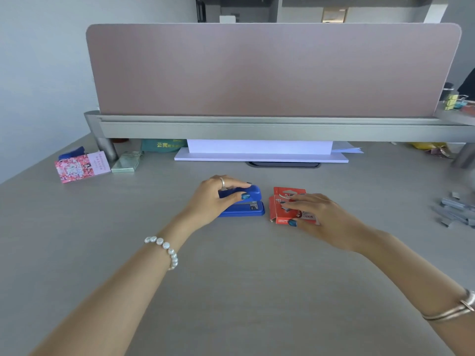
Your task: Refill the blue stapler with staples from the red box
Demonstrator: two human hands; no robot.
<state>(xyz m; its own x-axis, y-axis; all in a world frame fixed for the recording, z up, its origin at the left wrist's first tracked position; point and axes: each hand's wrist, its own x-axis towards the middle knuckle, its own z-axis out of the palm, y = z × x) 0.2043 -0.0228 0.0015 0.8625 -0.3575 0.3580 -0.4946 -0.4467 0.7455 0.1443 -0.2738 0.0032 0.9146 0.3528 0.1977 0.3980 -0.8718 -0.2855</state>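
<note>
- Head view: a gray counter (231, 291) fills the near part, and a tall pink screen (270, 70) stands at the far side.
- The blue stapler (253, 206) sits flat on the counter, near the middle.
- The left hand (213, 199) curls around the stapler's top, with the thumb on the near side and the fingers on the far side. It grips the stapler.
- The red box (279, 210) sits on the counter just to the right of the stapler. They do not touch.
- The right hand (318, 217) lies over the red box, fingers spread across its top and thumb at its near edge. It holds the box loosely.
- A pearl bracelet (165, 249) is on the left wrist, and a metal bangle (455, 310) is on the right arm.
- Loose gray staples (455, 210) lie in a pile far to the right.
- A pink card (81, 167) lies far to the left, with a small shiny box (127, 163) beside it.
- White paper (259, 152) rests under the screen's shelf.
</note>
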